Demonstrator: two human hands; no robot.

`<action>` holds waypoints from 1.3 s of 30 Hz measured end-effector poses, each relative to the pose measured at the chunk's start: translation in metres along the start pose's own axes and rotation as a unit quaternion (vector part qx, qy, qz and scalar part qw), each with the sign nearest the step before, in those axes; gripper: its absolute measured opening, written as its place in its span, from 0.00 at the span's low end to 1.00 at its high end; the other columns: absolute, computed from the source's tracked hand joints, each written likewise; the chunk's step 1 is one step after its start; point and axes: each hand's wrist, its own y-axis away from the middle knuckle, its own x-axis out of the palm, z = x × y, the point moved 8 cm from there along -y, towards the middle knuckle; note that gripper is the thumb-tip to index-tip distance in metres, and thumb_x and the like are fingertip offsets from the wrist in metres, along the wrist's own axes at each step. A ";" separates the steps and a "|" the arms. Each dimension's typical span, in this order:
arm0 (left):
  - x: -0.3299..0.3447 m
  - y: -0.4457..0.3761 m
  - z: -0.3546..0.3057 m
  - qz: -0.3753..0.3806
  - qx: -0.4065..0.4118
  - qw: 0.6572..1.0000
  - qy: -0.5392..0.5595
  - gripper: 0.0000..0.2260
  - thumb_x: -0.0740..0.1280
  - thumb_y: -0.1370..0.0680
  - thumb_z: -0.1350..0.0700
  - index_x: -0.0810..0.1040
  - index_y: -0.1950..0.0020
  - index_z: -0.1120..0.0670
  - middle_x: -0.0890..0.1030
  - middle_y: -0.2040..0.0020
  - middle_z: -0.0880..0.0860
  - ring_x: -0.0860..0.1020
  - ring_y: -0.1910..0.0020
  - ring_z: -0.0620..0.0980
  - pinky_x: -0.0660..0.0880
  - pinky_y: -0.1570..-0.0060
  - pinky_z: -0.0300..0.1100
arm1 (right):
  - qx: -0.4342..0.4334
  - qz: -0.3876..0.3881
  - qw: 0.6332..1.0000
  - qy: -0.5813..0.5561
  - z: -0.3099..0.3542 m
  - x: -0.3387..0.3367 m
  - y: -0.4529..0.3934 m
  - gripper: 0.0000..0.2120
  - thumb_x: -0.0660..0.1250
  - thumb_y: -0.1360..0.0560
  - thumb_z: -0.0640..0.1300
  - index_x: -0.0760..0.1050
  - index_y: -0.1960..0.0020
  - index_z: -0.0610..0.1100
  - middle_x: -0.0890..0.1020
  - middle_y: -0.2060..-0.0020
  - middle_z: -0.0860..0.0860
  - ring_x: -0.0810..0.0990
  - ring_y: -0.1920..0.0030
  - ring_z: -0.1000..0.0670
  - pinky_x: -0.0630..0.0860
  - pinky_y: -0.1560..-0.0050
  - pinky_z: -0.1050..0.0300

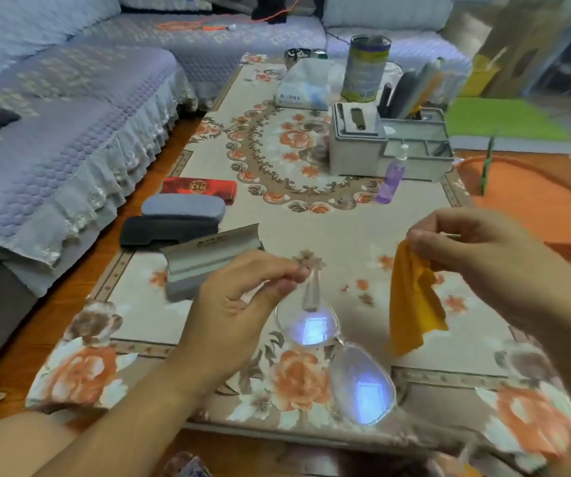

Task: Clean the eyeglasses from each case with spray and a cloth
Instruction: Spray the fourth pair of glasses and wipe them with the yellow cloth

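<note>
My left hand (242, 297) pinches one temple of a pair of clear-framed eyeglasses (337, 356), which hang down above the near part of the table with both lenses glinting blue. My right hand (476, 256) pinches the top of an orange cloth (414, 304) that dangles to the right of the glasses. An open grey case (205, 263) lies just behind my left hand. Further left lie three closed cases: a black one (160, 232), a grey-blue one (184, 206) and a red one (199, 189). A purple spray bottle (394, 177) stands mid-table.
The low table wears a floral cloth (311, 222). At its far end stand a grey organiser box (356, 146), a tin can (366, 67) and a tissue pack (308, 87). A lilac sofa (70, 115) runs along the left; an orange basin (531, 197) sits on the right.
</note>
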 end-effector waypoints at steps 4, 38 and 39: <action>0.035 -0.004 -0.002 0.044 0.011 0.999 -0.007 0.07 0.69 0.20 0.60 0.84 0.47 0.49 0.84 0.51 0.45 0.82 0.48 0.48 0.77 0.46 0.40 | 0.091 0.074 0.982 -0.151 -0.040 0.007 0.010 0.13 0.68 0.22 0.47 0.79 0.58 0.37 0.82 0.58 0.42 0.81 0.56 0.44 0.77 0.46 0.40; 0.073 -0.008 -0.001 0.068 0.082 0.994 -0.005 0.05 0.71 0.24 0.58 0.84 0.49 0.51 0.82 0.60 0.51 0.74 0.47 0.53 0.71 0.47 0.39 | 0.102 0.249 0.929 -0.253 -0.040 0.105 0.031 0.22 0.76 0.34 0.38 0.75 0.46 0.27 0.81 0.58 0.32 0.81 0.58 0.43 0.80 0.57 0.50; 0.074 -0.008 0.000 0.064 0.075 0.995 0.001 0.06 0.71 0.24 0.57 0.84 0.49 0.50 0.82 0.60 0.50 0.74 0.47 0.53 0.71 0.48 0.40 | 0.103 0.250 0.928 -0.256 -0.040 0.104 0.030 0.20 0.75 0.34 0.38 0.76 0.48 0.27 0.81 0.61 0.38 0.80 0.61 0.45 0.78 0.60 0.56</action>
